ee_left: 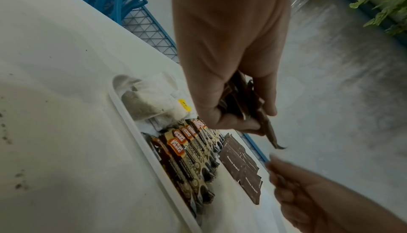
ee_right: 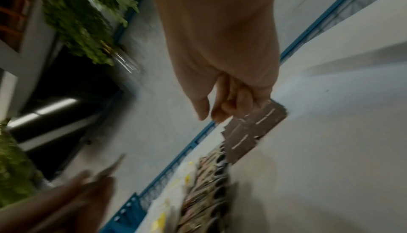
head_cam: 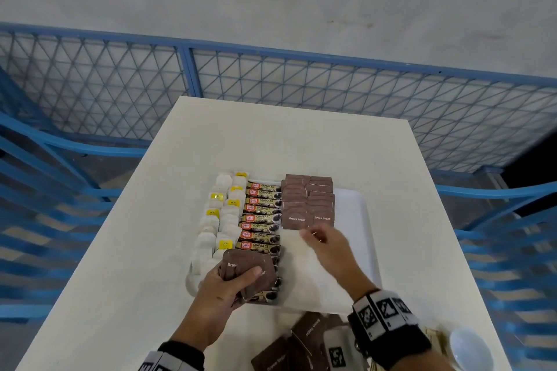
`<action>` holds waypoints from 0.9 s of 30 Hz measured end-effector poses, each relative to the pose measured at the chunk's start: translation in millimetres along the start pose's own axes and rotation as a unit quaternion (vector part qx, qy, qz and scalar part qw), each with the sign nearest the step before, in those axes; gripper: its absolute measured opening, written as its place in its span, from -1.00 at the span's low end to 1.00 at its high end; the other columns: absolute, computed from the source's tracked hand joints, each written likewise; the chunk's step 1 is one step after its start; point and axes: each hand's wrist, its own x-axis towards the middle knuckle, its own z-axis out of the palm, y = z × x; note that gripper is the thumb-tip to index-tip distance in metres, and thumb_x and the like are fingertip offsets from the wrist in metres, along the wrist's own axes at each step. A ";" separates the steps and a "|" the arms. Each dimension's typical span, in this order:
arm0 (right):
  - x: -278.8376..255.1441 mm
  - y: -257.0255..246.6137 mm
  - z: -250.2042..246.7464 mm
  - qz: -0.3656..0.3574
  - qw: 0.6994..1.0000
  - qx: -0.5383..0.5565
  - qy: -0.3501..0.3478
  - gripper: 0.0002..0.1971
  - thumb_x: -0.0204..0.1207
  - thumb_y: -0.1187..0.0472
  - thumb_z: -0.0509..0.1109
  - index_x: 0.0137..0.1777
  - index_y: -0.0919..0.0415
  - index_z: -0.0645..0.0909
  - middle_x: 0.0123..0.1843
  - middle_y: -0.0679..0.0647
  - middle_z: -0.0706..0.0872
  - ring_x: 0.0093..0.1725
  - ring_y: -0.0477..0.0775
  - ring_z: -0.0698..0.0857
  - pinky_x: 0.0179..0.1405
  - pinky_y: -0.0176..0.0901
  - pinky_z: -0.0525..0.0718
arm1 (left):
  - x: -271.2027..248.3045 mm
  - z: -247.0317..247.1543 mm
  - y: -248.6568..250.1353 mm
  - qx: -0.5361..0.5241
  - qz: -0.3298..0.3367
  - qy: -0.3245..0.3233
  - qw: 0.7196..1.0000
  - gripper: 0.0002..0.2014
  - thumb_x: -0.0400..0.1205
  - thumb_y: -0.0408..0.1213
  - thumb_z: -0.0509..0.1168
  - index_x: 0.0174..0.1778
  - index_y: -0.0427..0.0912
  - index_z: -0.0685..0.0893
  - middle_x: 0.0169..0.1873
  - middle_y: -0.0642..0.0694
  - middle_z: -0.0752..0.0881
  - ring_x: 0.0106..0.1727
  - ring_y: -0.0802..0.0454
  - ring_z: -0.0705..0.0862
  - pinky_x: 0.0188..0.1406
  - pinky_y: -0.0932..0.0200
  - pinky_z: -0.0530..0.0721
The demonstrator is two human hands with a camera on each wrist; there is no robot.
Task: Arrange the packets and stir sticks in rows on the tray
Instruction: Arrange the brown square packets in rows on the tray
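**Brown sugar packets held above the tray**

The left hand [head_cam: 224, 286] grips a fanned stack of flat brown paper sugar packets [head_cam: 247, 272], fingers and thumb curled around it, above the near left part of the white plastic tray [head_cam: 358, 208]. The right hand [head_cam: 327, 245] hovers over the bare part of the tray, fingers loosely curled, holding nothing. On the tray, the gold coffee stick sachets [head_cam: 261, 217] lie with their long axis left to right, stacked in one column. Beside them are the white tea bags [head_cam: 221, 217] and two columns of overlapping brown sugar packets [head_cam: 307, 200].

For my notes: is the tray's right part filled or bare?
Bare: the tray shows white beside the brown sugar packets.
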 end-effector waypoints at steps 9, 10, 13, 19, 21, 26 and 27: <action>-42.1 -14.5 29.9 -0.011 0.959 0.143 -0.244 -0.91 0.47 0.34 0.45 -0.14 0.21 0.58 -0.38 -0.03 0.67 -0.46 -0.14 0.61 -0.55 -0.38 0.50 | -6.1 1.1 1.1 -0.020 0.022 -0.057 0.998 -0.59 0.38 -0.27 0.40 0.16 -0.28 0.67 -0.01 -0.27 0.80 -0.04 -0.12 0.81 -0.21 0.16 0.74; -42.0 -14.6 30.0 -0.005 0.958 0.154 -0.242 -0.91 0.47 0.37 0.45 -0.14 0.24 0.58 -0.39 -0.02 0.68 -0.49 -0.13 0.62 -0.57 -0.38 0.52 | -6.4 0.6 0.9 -0.026 0.022 -0.060 0.998 -0.64 0.43 -0.27 0.38 0.15 -0.27 0.67 -0.02 -0.26 0.81 -0.05 -0.10 0.81 -0.21 0.16 0.74; -40.8 -13.9 25.7 0.017 0.958 0.171 -0.229 -0.92 0.46 0.39 0.44 -0.15 0.23 0.60 -0.36 0.02 0.70 -0.49 -0.08 0.64 -0.53 -0.36 0.57 | -3.3 -2.2 -1.3 -0.032 0.014 -0.038 0.999 -0.80 0.58 -0.38 0.29 0.10 -0.23 0.68 -0.13 -0.22 0.82 -0.15 -0.09 0.80 -0.23 0.13 0.70; -19.8 2.2 -1.5 0.069 0.971 0.188 -0.128 -0.94 0.51 0.40 0.38 -0.10 0.26 0.64 -0.27 0.05 0.68 -0.39 -0.10 0.62 -0.38 -0.36 0.57 | 3.6 -7.9 -4.2 -0.027 -0.005 -0.011 1.000 -0.82 0.62 -0.50 0.20 0.07 -0.38 0.67 -0.22 -0.37 0.78 -0.14 -0.27 0.72 0.13 -0.15 0.63; -5.2 11.3 -12.5 0.088 0.979 0.165 -0.075 -0.95 0.53 0.35 0.37 -0.06 0.25 0.65 -0.24 0.04 0.69 -0.35 -0.10 0.60 -0.38 -0.35 0.50 | 4.0 -8.7 -4.6 -0.012 -0.003 -0.015 1.000 -0.80 0.63 -0.49 0.22 0.13 -0.37 0.65 -0.18 -0.39 0.77 -0.15 -0.23 0.73 0.14 -0.15 0.64; 34.2 34.8 -31.4 0.129 0.980 0.141 0.054 -0.93 0.51 0.34 0.41 -0.19 0.22 0.63 -0.30 0.09 0.65 -0.40 -0.05 0.54 -0.52 -0.40 0.44 | 2.8 -6.7 -4.9 0.003 0.006 -0.022 1.000 -0.79 0.57 -0.52 0.29 0.08 -0.27 0.70 -0.23 -0.27 0.79 -0.33 -0.09 0.74 -0.29 0.16 0.76; 40.6 38.3 -32.5 0.130 0.980 0.131 0.071 -0.88 0.50 0.35 0.42 -0.25 0.19 0.61 -0.34 0.10 0.64 -0.42 -0.05 0.53 -0.59 -0.47 0.44 | 2.8 -6.6 -5.1 0.000 0.008 -0.022 1.000 -0.78 0.56 -0.53 0.30 0.09 -0.28 0.70 -0.21 -0.28 0.79 -0.34 -0.08 0.74 -0.28 0.15 0.77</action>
